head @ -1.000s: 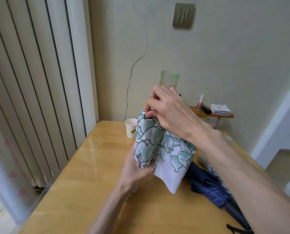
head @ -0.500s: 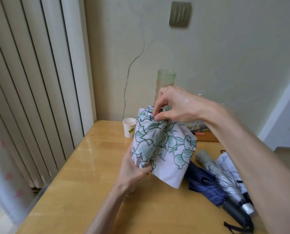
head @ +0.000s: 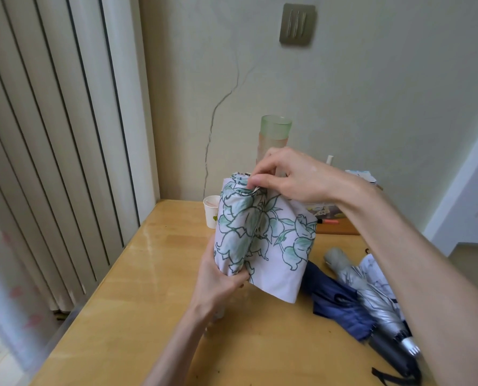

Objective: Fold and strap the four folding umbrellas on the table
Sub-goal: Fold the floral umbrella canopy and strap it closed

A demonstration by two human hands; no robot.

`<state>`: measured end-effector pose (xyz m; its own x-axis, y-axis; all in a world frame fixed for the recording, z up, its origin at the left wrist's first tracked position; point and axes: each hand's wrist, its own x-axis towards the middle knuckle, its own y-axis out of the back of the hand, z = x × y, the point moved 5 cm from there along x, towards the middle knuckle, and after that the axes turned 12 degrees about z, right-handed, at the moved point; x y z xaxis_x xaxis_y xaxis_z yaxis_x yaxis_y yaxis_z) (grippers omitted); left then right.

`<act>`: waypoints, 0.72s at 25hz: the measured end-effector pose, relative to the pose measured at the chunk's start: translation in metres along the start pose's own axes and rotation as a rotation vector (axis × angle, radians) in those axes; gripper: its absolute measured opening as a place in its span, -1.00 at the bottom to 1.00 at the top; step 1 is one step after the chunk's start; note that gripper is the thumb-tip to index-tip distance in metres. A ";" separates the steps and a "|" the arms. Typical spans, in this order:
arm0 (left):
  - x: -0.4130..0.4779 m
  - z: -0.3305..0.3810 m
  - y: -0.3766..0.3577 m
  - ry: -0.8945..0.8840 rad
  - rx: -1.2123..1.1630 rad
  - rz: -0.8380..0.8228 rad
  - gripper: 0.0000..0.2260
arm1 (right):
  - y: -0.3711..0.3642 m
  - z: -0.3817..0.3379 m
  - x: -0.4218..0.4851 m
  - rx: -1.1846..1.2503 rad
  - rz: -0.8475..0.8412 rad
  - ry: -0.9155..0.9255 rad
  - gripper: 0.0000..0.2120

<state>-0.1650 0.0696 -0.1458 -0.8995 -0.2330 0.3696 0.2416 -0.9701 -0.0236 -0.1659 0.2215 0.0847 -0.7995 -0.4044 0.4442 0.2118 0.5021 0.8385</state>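
In the middle of the frame the left hand [head: 221, 277] grips the floral umbrella [head: 262, 235] upright above the worktop [head: 137, 302], so the right hand [head: 296, 176] can pinch its top fold, probably to gather the cloth.

The left hand [head: 221, 280] is raised in front of the body with its back toward the camera. It grips the lower part of the floral umbrella [head: 271, 246], the thumb lying across the near side. The bare left forearm [head: 176, 338] rises to it from the bottom edge, wrist nearly straight. The right hand [head: 296, 179] sits higher, at the bundle's top, where thumb and forefinger pinch the fabric and the other fingers curl in above. The right forearm [head: 399, 246], also bare, reaches in from the lower right, slanting up and to the left.
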 end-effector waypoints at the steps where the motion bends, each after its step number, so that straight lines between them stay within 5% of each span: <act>1: -0.001 0.000 -0.001 0.000 -0.002 -0.005 -0.26 | 0.003 0.001 -0.001 0.041 0.017 -0.009 -0.80; 13: -0.006 0.010 -0.006 -0.040 0.050 0.013 -0.23 | -0.005 -0.004 -0.001 -0.046 0.005 0.051 -0.91; 18: -0.004 0.006 -0.005 -0.048 0.060 0.018 -0.24 | -0.003 -0.004 -0.005 0.157 -0.090 -0.065 -0.88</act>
<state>-0.1603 0.0753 -0.1414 -0.8765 -0.2457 0.4140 0.2804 -0.9596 0.0240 -0.1605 0.2188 0.0817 -0.8470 -0.4055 0.3438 0.0512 0.5814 0.8120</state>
